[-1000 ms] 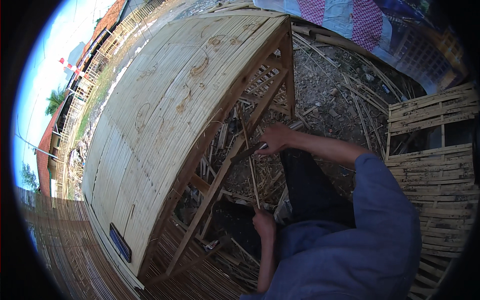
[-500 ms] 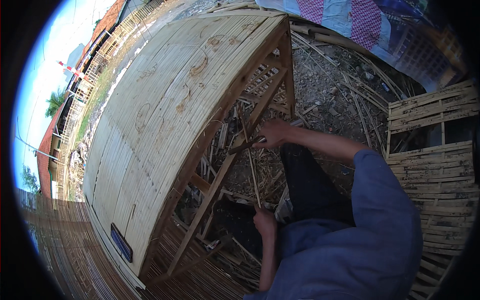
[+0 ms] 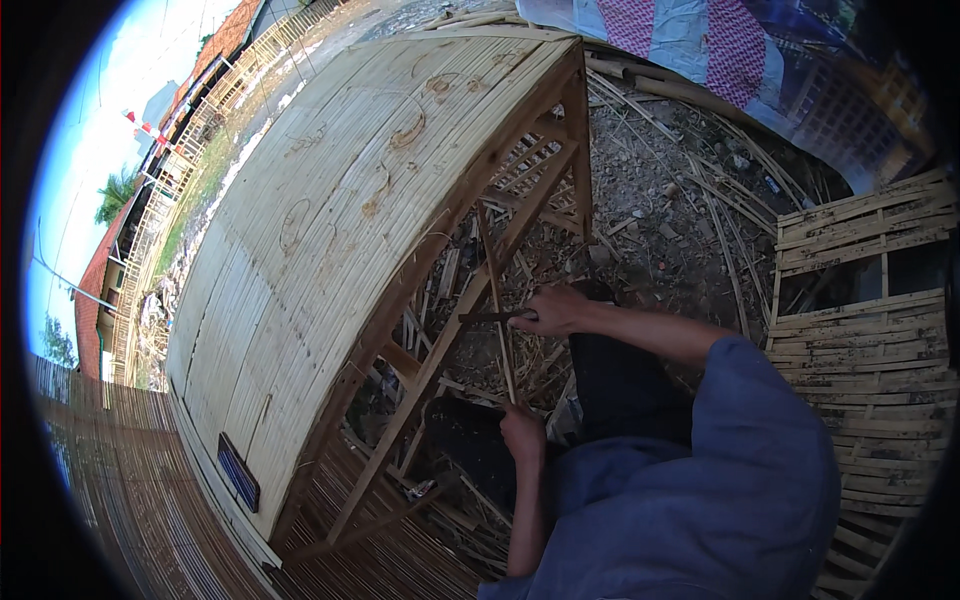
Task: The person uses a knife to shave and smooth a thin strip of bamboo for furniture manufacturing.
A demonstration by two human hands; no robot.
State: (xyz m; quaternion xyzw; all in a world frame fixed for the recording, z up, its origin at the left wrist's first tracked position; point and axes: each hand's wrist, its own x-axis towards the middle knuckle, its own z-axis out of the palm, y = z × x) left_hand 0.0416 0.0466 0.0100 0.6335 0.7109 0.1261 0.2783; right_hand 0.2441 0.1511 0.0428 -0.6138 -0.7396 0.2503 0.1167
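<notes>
My left hand (image 3: 524,434) is closed around the lower end of a thin bamboo strip (image 3: 497,290), low in front of my body and beside my dark-trousered leg. The strip slants up and slightly left, its far end near the bench's wooden brace. My right hand (image 3: 556,309) grips a knife, its dark blade (image 3: 485,317) pointing left and lying across the strip about midway along it. The fingers hide most of the knife's handle. Whether the blade's edge is cutting into the strip cannot be made out.
A slatted bamboo bench (image 3: 300,230) on a wooden frame fills the left, with a small dark blue panel (image 3: 239,472) and curled shavings on top. Woven bamboo panels (image 3: 860,350) stand at right. Bamboo scraps litter the ground (image 3: 660,210); patterned sheeting (image 3: 690,50) hangs at the back.
My right hand has come down the strip toward me, and the knife has turned from slanted to nearly level. My left hand keeps its hold on the strip, almost in the same place.
</notes>
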